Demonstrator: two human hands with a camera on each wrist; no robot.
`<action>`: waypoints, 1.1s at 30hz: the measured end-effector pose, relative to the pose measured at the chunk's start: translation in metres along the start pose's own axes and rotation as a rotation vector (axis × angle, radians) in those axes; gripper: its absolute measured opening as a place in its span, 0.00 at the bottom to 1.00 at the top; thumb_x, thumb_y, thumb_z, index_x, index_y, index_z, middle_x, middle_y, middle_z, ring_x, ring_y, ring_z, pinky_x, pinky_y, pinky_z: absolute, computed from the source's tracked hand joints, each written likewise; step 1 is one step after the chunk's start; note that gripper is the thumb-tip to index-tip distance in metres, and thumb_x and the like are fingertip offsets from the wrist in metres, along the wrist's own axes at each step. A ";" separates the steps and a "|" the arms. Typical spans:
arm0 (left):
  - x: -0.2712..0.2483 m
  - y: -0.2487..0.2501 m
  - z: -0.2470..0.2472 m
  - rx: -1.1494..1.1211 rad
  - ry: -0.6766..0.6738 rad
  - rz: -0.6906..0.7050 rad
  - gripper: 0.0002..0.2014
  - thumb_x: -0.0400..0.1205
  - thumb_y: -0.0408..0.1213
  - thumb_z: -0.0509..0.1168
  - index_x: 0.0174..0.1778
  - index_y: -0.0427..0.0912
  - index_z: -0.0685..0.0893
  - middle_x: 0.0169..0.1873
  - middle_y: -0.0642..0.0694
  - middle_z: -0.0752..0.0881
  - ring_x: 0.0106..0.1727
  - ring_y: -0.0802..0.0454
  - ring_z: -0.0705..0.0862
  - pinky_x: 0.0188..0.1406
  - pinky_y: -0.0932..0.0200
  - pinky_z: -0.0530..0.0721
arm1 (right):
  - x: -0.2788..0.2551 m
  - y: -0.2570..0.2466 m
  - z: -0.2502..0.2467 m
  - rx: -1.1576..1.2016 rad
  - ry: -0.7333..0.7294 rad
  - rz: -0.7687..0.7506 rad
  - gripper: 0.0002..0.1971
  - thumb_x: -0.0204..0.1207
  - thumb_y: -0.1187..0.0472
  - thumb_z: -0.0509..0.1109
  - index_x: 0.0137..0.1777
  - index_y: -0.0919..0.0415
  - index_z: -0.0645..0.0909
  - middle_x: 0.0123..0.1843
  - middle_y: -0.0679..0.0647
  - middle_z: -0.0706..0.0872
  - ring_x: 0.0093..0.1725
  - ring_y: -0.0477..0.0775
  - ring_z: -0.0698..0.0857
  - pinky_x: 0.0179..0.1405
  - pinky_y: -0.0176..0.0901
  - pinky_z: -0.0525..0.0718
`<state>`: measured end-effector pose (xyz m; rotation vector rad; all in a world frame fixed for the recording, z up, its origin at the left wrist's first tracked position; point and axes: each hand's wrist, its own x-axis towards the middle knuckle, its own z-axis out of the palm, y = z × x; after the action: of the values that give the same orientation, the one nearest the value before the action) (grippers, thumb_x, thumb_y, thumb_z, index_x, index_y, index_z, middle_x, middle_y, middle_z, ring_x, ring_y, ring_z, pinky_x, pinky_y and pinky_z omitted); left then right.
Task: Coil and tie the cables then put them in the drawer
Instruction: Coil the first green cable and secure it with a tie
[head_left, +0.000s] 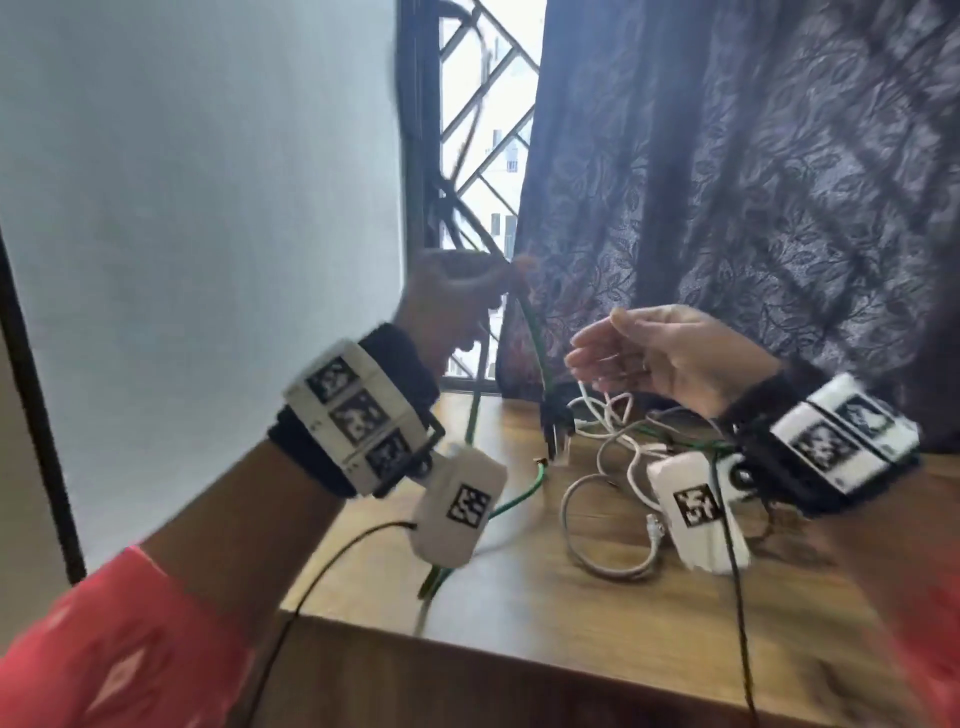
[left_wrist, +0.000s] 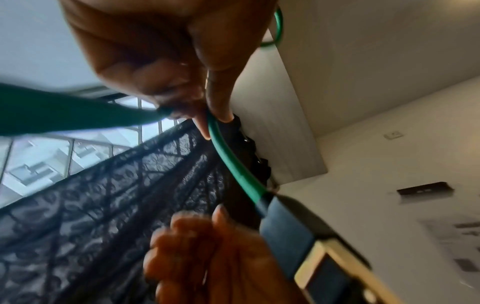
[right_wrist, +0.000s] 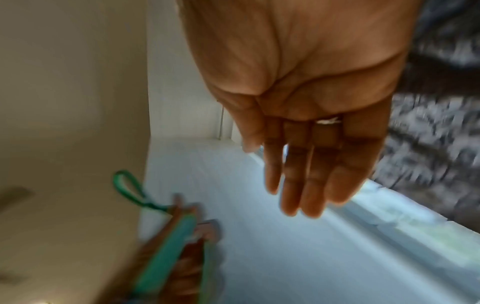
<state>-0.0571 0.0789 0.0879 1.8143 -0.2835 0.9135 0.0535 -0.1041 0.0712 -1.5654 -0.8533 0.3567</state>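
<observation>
a: what is the left hand (head_left: 447, 296) doing?

b: it is raised in front of the window grille (head_left: 478, 130), thumb and fingers pinched on the green cable (head_left: 532, 338). the left wrist view shows the pinch plainly. one run hangs from it to a dark plug (head_left: 556, 421) just above the wooden table (head_left: 571, 613); the rest trails down to the table and over its front edge.

a: and the right hand (head_left: 670, 353)?

b: empty, fingers straight and relaxed, palm turned toward the plug, near it but not touching. the right wrist view shows a bare palm with nothing in it.

a: the other cables?

b: a white cable (head_left: 608, 525) lies loose and tangled on the table beside the plug, with thinner white leads (head_left: 602, 410) behind it. no drawer shows in any view, so i cannot say where it is.

a: how far along, then?

b: early, i judge. nothing looks tied, and the green one is only partly gathered.

a: what might go wrong?

b: three things. the green tail runs close by the white tangle, so pulling up more length could drag the white cable along or knot the two. the pinch is narrow, so gathered loops could slide out and spring open. and the part hanging off the table edge could pull the slack down if the grip loosens. the swinging plug could also catch the curtain (head_left: 753, 182).
</observation>
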 end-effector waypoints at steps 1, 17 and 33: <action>-0.003 0.003 0.008 -0.026 -0.029 0.026 0.10 0.78 0.37 0.68 0.38 0.32 0.87 0.26 0.41 0.78 0.19 0.59 0.71 0.18 0.67 0.69 | -0.016 -0.005 0.009 0.059 -0.077 -0.007 0.22 0.72 0.48 0.62 0.51 0.68 0.83 0.45 0.60 0.91 0.46 0.58 0.89 0.45 0.46 0.88; -0.094 -0.034 0.002 0.646 -0.575 -0.286 0.15 0.78 0.50 0.67 0.45 0.40 0.89 0.46 0.43 0.89 0.32 0.57 0.82 0.23 0.68 0.78 | -0.111 0.032 0.028 0.604 0.251 0.178 0.09 0.80 0.59 0.58 0.44 0.62 0.76 0.16 0.46 0.64 0.12 0.40 0.61 0.07 0.29 0.62; -0.104 -0.018 0.037 0.737 -0.223 0.435 0.16 0.80 0.44 0.54 0.41 0.40 0.84 0.35 0.46 0.86 0.35 0.44 0.83 0.44 0.48 0.82 | -0.136 0.052 0.051 0.457 -0.065 0.150 0.17 0.74 0.51 0.60 0.39 0.63 0.84 0.17 0.49 0.67 0.12 0.42 0.62 0.12 0.29 0.64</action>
<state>-0.1011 0.0314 -0.0041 2.6065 -0.5478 1.2190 -0.0567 -0.1599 -0.0214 -1.1964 -0.6481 0.6648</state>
